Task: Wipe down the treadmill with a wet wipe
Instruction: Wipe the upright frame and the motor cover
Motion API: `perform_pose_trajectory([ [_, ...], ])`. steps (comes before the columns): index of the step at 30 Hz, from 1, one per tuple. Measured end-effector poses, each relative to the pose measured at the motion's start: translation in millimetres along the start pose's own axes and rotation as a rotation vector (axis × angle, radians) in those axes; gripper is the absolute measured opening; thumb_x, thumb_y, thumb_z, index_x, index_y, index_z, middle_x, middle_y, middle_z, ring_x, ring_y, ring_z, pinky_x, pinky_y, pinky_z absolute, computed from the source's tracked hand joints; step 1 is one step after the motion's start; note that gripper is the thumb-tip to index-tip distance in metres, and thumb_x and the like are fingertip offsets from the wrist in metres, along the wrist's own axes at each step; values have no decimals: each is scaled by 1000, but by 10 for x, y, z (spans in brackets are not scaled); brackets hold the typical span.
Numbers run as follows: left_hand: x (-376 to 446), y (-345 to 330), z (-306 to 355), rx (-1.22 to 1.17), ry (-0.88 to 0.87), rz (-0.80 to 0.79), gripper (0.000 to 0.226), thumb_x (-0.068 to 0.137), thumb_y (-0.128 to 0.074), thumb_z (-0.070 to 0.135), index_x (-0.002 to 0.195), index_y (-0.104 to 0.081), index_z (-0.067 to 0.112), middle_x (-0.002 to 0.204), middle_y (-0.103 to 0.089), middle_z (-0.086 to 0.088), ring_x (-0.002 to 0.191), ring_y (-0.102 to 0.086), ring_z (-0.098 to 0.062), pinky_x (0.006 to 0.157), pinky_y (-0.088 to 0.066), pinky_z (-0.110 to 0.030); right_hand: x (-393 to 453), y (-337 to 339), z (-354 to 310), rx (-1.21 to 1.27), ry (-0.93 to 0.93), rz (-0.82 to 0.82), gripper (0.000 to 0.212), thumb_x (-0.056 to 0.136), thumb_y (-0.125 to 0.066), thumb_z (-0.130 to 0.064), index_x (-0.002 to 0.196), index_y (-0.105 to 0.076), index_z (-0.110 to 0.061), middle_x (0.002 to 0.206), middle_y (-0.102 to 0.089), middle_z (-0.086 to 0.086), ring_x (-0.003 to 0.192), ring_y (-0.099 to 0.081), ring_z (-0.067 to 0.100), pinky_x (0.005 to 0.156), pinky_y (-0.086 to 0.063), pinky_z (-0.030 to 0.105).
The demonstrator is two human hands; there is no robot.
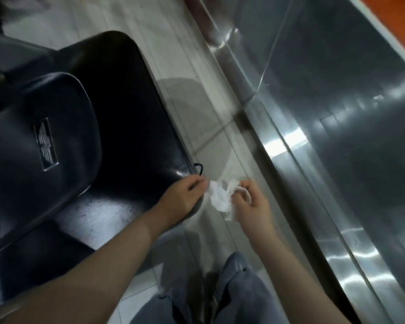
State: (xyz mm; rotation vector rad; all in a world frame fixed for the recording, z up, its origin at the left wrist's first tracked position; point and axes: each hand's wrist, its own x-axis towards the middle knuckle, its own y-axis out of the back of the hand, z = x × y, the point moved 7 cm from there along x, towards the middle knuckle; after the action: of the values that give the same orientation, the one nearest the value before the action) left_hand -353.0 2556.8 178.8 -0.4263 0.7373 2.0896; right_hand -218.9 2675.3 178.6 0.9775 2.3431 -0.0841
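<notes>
Nearest, below the hands, grey trouser legs (241,298) stand on the tiled floor (150,31). The left hand (185,195) and right hand (253,202) pinch a crumpled white wet wipe (220,197) stretched between them. Left of them lies the treadmill's glossy black cover (98,108); to the right runs a steel panel (337,113).

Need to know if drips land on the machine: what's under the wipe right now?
Under the crumpled white wet wipe, held between left hand and right hand, lies pale tiled floor, beside the black glossy treadmill cover. The floor directly beneath is hidden.
</notes>
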Motion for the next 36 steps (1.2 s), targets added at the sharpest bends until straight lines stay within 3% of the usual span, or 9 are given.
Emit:
perform_pose_trajectory([
  [4,-328,-233,527,-239,70,-85,7,95,-62,21,97,-68,19,94,-69,-10,83,-61,-10,79,-48,-22,-289,239,-240,72,-61,17,16,92,-58,-15,89,-66,-29,88,-68,2,85,-66,28,72,-56,45],
  [9,-570,-242,1221,-52,37,-10,7,89,-68,13,89,-62,16,71,-59,7,60,-51,2,60,-41,-12,-643,677,-754,166,-69,58,18,96,-55,-19,93,-69,-31,82,-71,-11,72,-65,3,60,-49,24],
  [15,-755,9,1992,-55,-20,166,12,94,-62,19,84,-55,20,77,-57,7,64,-49,0,62,-39,-10,-1035,1295,-1340,174,-78,226,12,92,-60,-17,101,-59,-25,77,-68,-8,64,-64,7,54,-52,22],
  [18,-872,168,2355,47,-148,244,11,98,-57,25,88,-52,22,77,-56,11,68,-52,-1,63,-39,-15,-1159,1547,-1577,101,-88,304,4,89,-61,-19,90,-58,-17,66,-60,-6,59,-55,8,50,-46,20],
  [22,-1044,378,2780,159,-262,346,8,99,-55,25,93,-50,21,82,-55,14,76,-54,-2,62,-37,-14,-1228,1656,-1951,5,-70,286,23,89,-63,-23,69,-55,-15,55,-50,-12,44,-43,0,42,-34,13],
  [27,-1137,673,3353,239,-519,423,13,94,-62,20,85,-52,22,82,-49,19,80,-49,-8,72,-41,-22,-1140,1381,-2309,22,-178,120,44,82,-65,-40,80,-66,4,78,-70,21,60,-58,21,51,-44,28],
  [31,-1063,804,3685,204,-665,347,15,95,-56,31,88,-54,17,86,-51,11,84,-52,-11,78,-43,-22,-1030,1127,-2757,200,-263,5,22,93,-61,-26,91,-73,-8,89,-73,16,78,-70,30,62,-51,32],
  [33,-995,830,3823,306,-766,257,16,93,-59,30,86,-57,15,85,-56,5,84,-56,-15,78,-45,-31,-944,1019,-3056,433,-292,-58,27,97,-55,-25,94,-72,-4,91,-74,18,79,-72,29,65,-55,36],
  [36,-942,938,3995,358,-908,185,29,96,-58,38,83,-59,13,82,-58,2,84,-59,-18,78,-45,-35,-716,968,-3386,593,-322,-75,53,95,-52,-50,108,-66,-1,103,-72,20,93,-71,30,82,-57,41],
])
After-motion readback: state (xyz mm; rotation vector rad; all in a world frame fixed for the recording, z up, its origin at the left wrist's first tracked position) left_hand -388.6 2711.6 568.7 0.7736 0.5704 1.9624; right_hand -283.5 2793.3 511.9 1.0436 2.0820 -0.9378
